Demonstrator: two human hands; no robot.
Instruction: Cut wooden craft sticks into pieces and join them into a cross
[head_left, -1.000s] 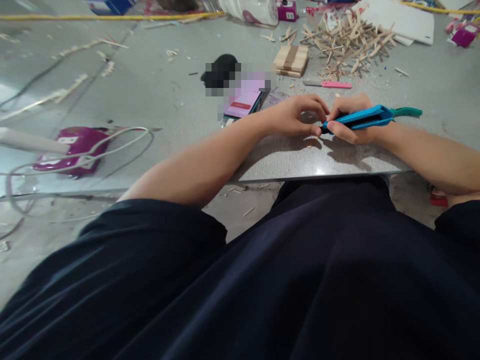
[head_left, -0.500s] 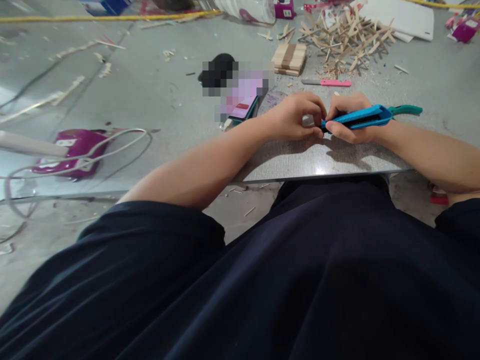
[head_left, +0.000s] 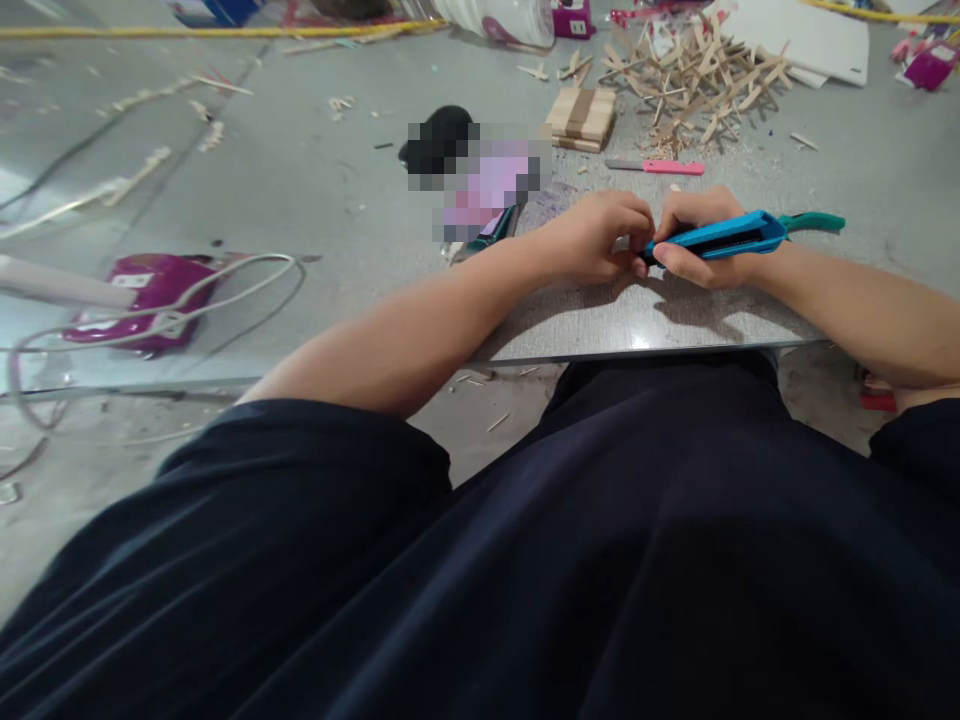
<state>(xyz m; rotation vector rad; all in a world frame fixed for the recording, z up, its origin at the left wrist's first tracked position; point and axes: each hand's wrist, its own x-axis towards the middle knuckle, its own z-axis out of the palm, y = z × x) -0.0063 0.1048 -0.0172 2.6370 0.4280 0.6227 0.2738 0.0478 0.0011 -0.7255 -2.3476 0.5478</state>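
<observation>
My right hand [head_left: 697, 232] is wrapped round a long blue tool [head_left: 724, 236] with a hollow, dark-lined body that widens toward my wrist. Its narrow black tip points left, and I cannot make out its exact kind. At that tip my left hand [head_left: 609, 235] has thumb and fingers pinched together; whatever sits between them is hidden. Behind my right wrist a curved green handle [head_left: 814, 222] sticks out; whether it belongs to the blue tool I cannot tell. Just beyond both hands lies a pink-handled knife [head_left: 673, 168].
A banded stack of craft sticks [head_left: 592, 112] lies beyond my left hand, by a heap of loose wooden sticks [head_left: 697, 75]. A phone [head_left: 491, 195] and a black mouse [head_left: 439, 135] are partly pixelated. A purple object [head_left: 161, 290] with a cable lies at left. The table edge [head_left: 600, 357] runs before me.
The fingers of my left hand have drawn slightly closer together at the tool's tip. My right hand and the blue tool have hardly moved.
</observation>
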